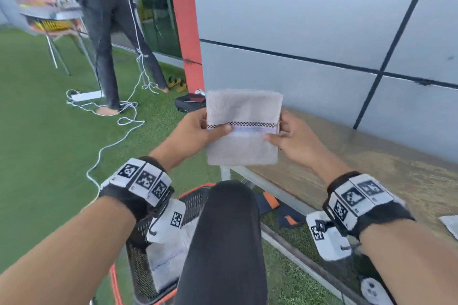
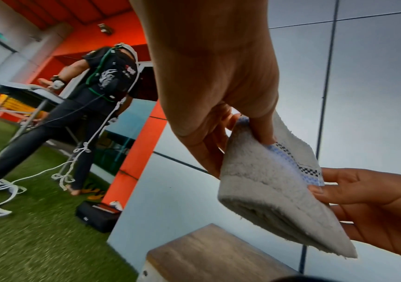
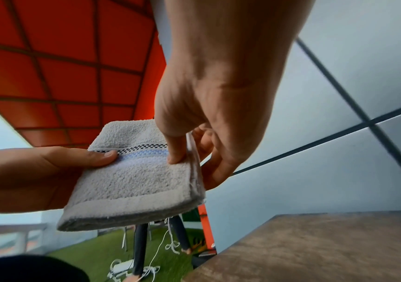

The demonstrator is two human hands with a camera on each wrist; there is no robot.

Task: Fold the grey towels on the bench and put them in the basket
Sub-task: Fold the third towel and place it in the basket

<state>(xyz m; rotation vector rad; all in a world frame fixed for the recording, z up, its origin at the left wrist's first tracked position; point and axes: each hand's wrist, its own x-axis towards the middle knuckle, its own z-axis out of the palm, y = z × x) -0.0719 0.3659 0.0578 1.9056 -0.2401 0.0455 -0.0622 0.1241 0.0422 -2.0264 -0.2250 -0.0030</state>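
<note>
A folded grey towel (image 1: 243, 129) with a checkered and blue stripe hangs in the air in front of me, above the left end of the wooden bench (image 1: 371, 163). My left hand (image 1: 198, 131) pinches its left edge, thumb on the stripe. On the opposite edge my right hand (image 1: 290, 138) pinches it the same way. The left wrist view shows the towel (image 2: 267, 190) as a thick stack of layers, and the right wrist view shows the towel (image 3: 134, 177) square and flat. A black mesh basket (image 1: 141, 242) with an orange rim stands by my knee, a folded towel (image 1: 166, 265) inside.
Another person (image 1: 111, 32) stands at the back left beside a small table (image 1: 49, 12). White cords (image 1: 111, 143) trail across the green turf. A black case (image 1: 190, 103) lies by the orange pillar. A white cloth edge (image 1: 449, 225) shows at the bench's right end.
</note>
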